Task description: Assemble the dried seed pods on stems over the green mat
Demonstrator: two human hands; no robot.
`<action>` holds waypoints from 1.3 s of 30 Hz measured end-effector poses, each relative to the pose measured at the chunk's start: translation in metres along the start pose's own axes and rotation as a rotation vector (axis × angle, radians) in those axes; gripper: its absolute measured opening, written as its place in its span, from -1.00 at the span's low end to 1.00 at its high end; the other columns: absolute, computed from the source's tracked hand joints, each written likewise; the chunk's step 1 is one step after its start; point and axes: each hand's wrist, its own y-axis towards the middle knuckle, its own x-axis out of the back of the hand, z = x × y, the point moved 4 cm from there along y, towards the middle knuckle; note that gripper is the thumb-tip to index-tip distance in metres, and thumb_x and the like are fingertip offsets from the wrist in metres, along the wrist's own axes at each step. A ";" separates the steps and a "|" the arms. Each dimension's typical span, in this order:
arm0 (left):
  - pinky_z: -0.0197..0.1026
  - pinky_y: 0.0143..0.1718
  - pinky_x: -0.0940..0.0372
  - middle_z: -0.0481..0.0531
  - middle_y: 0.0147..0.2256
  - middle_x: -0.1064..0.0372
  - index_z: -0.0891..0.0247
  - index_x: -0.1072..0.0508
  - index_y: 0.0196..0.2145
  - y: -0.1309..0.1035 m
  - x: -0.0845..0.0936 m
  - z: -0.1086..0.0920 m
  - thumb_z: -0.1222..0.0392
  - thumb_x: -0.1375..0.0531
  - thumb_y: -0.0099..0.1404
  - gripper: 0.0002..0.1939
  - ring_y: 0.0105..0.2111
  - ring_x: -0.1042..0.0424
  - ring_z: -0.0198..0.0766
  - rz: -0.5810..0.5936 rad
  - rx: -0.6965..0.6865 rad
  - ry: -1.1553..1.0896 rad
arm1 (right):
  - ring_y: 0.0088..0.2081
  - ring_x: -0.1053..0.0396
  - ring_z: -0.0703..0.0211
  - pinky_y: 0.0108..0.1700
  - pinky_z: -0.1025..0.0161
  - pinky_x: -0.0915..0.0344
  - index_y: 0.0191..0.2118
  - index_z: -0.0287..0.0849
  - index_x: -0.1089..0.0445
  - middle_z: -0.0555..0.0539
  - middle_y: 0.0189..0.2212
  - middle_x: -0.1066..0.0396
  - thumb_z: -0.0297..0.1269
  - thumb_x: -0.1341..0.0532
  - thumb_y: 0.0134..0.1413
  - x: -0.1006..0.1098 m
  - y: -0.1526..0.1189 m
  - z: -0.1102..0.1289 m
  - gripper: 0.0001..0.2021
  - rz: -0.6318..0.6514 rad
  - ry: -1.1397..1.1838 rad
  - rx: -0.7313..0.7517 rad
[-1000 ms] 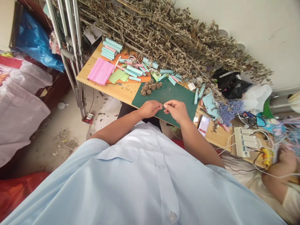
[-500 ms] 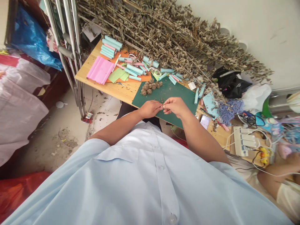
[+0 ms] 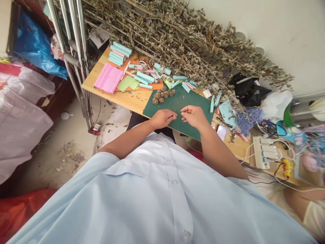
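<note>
Over the near edge of the green mat (image 3: 200, 106), my left hand (image 3: 162, 118) is closed in a pinch, with a tiny brownish bit at the thumb tip, too small to name. Just to its right, my right hand (image 3: 194, 116) has thumb and fingertips pressed together; anything between them is too small to make out. A narrow gap separates the two hands. Beyond them on the mat lies a pile of brown, rough dried clumps (image 3: 162, 94), with loose crumbs scattered nearby.
Bundles of dried leafy stalks (image 3: 157, 30) cover the back of the wooden table (image 3: 93, 81). Blue and pink paper rolls (image 3: 144, 76) lie in front. Metal crutches (image 3: 76, 44) stand at left. A phone (image 3: 221, 131), a power strip (image 3: 264, 152) and another person's arm (image 3: 302, 196) are at right.
My right hand has drawn away to the right from my left hand, opening a gap between fingertips that were together. My left hand has barely moved.
</note>
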 end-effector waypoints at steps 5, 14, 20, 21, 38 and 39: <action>-0.15 -0.07 -0.42 0.12 -0.20 -0.59 0.22 -0.57 -0.12 -0.003 0.003 0.006 0.08 -0.17 0.53 -0.78 -0.17 -0.57 -0.16 -0.176 0.087 -0.056 | -0.16 -0.58 -0.02 0.09 -0.04 -0.50 -0.07 -0.17 -0.62 -0.16 -0.15 -0.63 -0.36 -0.31 0.10 -0.003 0.011 -0.035 -0.73 -0.180 -0.368 0.151; -0.19 -0.09 -0.44 0.07 -0.24 -0.57 0.23 -0.51 -0.15 -0.007 0.015 0.013 0.04 -0.16 0.51 -0.78 -0.24 -0.55 -0.26 -0.440 0.366 -0.190 | 0.55 0.13 -0.37 0.47 -0.41 0.04 0.47 -0.45 -0.14 -0.51 0.51 0.01 0.06 -0.04 0.45 -0.043 -0.039 -0.056 -0.26 -0.270 -0.560 0.213; -0.22 -0.15 -0.45 0.07 -0.23 -0.57 0.23 -0.50 -0.10 -0.007 0.015 0.015 -0.02 -0.15 0.52 -0.73 -0.28 -0.55 -0.29 -0.446 0.422 -0.201 | 0.58 0.33 -0.38 0.52 -0.40 0.24 0.54 -0.56 0.14 -0.54 0.55 0.25 0.12 -0.01 0.45 -0.089 -0.046 -0.033 -0.12 -0.162 -0.619 0.258; -0.23 -0.15 -0.45 0.07 -0.23 -0.57 0.23 -0.51 -0.10 -0.007 0.015 0.015 -0.03 -0.15 0.52 -0.72 -0.28 -0.55 -0.29 -0.437 0.427 -0.189 | 0.58 0.33 -0.37 0.53 -0.39 0.26 0.54 -0.54 0.14 -0.53 0.55 0.25 0.10 0.00 0.46 -0.089 -0.040 -0.029 -0.14 -0.147 -0.600 0.275; -0.14 -0.13 -0.47 0.07 -0.27 -0.54 0.21 -0.45 -0.16 -0.010 0.021 0.016 -0.08 -0.10 0.54 -0.69 -0.20 -0.59 -0.20 -0.573 0.469 -0.131 | 0.57 0.12 -0.13 0.57 -0.26 0.15 0.53 -0.22 -0.09 -0.23 0.53 0.00 -0.03 -0.03 0.49 -0.055 0.021 -0.009 -0.35 0.116 -0.498 0.701; -0.14 -0.13 -0.48 0.08 -0.27 -0.54 0.21 -0.45 -0.18 -0.010 0.022 0.015 -0.09 -0.12 0.53 -0.68 -0.23 -0.58 -0.21 -0.594 0.471 -0.129 | 0.57 0.12 -0.12 0.57 -0.25 0.16 0.53 -0.23 -0.09 -0.22 0.54 0.00 -0.04 -0.05 0.48 -0.059 0.022 -0.004 -0.35 0.157 -0.508 0.743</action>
